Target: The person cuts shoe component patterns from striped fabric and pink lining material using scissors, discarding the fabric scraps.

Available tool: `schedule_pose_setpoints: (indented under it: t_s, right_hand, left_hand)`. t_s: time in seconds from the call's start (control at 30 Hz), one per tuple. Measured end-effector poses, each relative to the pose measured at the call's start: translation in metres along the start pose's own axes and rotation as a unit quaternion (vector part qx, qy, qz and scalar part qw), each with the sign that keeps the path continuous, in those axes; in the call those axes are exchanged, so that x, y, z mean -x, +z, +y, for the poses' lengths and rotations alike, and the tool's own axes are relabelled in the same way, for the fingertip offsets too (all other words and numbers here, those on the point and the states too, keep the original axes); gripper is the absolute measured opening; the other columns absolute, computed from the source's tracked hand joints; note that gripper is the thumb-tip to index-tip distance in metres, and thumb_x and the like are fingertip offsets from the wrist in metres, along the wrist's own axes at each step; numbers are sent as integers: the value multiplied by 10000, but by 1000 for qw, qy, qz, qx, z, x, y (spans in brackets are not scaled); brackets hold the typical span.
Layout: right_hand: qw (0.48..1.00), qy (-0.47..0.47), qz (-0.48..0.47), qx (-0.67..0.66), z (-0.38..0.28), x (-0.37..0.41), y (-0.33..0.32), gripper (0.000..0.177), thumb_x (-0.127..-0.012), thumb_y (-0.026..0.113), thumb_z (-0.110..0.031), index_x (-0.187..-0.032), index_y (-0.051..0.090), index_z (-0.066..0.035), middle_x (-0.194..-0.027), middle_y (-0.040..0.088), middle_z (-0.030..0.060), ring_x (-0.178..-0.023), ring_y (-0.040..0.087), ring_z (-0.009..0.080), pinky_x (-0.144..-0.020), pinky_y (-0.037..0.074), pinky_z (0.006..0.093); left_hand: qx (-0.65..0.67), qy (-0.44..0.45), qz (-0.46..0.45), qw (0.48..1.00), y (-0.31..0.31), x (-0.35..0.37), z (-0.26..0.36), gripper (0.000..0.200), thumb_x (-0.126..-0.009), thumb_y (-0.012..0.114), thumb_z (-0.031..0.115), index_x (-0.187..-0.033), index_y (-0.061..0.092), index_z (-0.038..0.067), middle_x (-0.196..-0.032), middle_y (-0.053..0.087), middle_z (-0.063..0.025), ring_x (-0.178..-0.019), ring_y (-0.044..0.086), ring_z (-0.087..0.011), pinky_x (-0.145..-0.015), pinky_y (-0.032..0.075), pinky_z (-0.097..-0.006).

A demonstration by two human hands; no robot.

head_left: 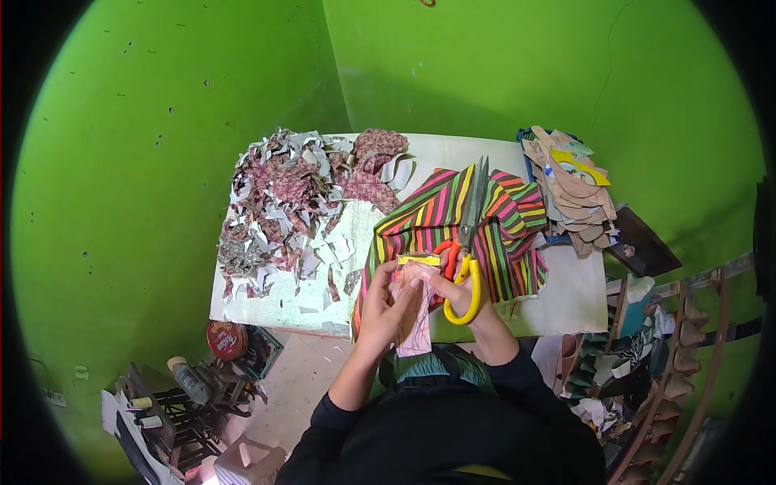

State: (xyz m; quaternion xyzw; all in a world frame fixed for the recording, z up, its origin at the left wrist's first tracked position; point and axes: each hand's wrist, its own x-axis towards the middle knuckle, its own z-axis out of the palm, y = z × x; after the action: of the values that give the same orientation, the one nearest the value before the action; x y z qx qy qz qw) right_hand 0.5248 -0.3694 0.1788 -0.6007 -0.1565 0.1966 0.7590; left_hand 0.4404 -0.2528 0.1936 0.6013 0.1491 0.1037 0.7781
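Close to my body, my left hand (381, 309) is closed on a pale pink strip (415, 327) with dark lines on it and a yellow piece (420, 261) at its top edge. My right hand (477, 309) keeps a pair of scissors (473, 210) with one red and one yellow handle, while its thumb presses on the same strip. The blades point away from me, towards the wall. Under the scissors lies a rumpled striped cloth (420, 212) in pink, green, yellow and black.
A heap of reddish patterned scraps and white offcuts (283, 194) covers the left of the white table (578, 299). Tan cut-out pieces (578, 198) are stacked at the back right. Green walls (485, 73) enclose the far side. A red round tin (227, 340) stands below left; a rack (683, 339) is at right.
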Motion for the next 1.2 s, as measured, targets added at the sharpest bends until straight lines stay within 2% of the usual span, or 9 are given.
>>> schedule_pose_setpoints:
  t_s: [0.53,0.6,0.8,0.83,0.87,1.0,1.03,1.13,1.2]
  right_hand:
    - [998,-64,2,26,7,0,-1,303,-657,660,-77,-867,449,-26,-674,454,1,-614,443,88,-579,384,221]
    - [993,93,-63,-41,-9,5,-9,309,-664,670,-93,-863,445,-23,-625,452,-8,-560,445,88,-528,382,230]
    - [965,4,-184,188,-19,22,-44,185,-811,508,-193,-806,442,-20,-626,441,19,-559,445,92,-522,388,236]
    - [969,218,-97,-62,-18,26,-44,181,-815,506,-197,-824,436,-30,-657,447,36,-552,434,78,-480,370,197]
    - [862,406,2,-305,-17,31,-44,179,-819,503,-201,-841,429,-40,-689,452,53,-545,424,65,-439,352,158]
    - [942,265,-205,3,-14,49,-52,162,-864,367,-184,-916,416,-39,-759,424,63,-614,397,54,-455,328,108]
    - [938,191,-270,107,-15,51,-53,202,-896,286,-194,-926,388,-22,-782,416,41,-657,420,93,-622,376,197]
    - [921,319,-214,-59,-15,53,-53,110,-880,330,-120,-914,369,-23,-777,405,30,-657,410,89,-607,365,179]
    - [936,254,-244,13,-21,55,-51,149,-875,333,-157,-922,386,-26,-764,397,37,-623,382,65,-531,340,152]
  left_hand:
    - [79,7,-43,996,-8,-13,-3,223,-796,519,22,-1011,470,-9,-890,552,-36,-774,499,-56,-682,403,-180]
    - [76,15,-51,996,-13,-12,7,223,-794,517,14,-1010,469,-10,-892,551,-36,-776,499,-54,-681,404,-177]
    - [81,16,-44,996,-38,-12,21,223,-792,510,-6,-1010,466,-17,-894,547,-34,-782,494,-46,-671,407,-157]
    - [86,16,-43,995,-39,-11,25,222,-792,510,-8,-1009,467,-17,-892,547,-34,-781,494,-46,-670,407,-158]
    - [90,16,-41,995,-40,-9,28,220,-792,511,-9,-1008,468,-17,-891,546,-33,-780,493,-46,-668,408,-159]
    - [66,15,-24,997,-36,-7,42,169,-788,508,-25,-941,443,3,-837,539,-39,-731,502,-49,-605,412,-159]
    - [71,17,-30,997,-34,-6,44,175,-788,509,-25,-951,449,-3,-842,540,-37,-724,499,-48,-594,411,-162]
    - [34,22,-37,999,-32,-5,48,183,-787,510,-22,-962,458,-10,-850,543,-37,-728,496,-47,-598,407,-166]
    - [29,19,-42,999,-33,-6,47,201,-783,514,-23,-978,466,-17,-866,545,-35,-755,488,-47,-637,404,-167]
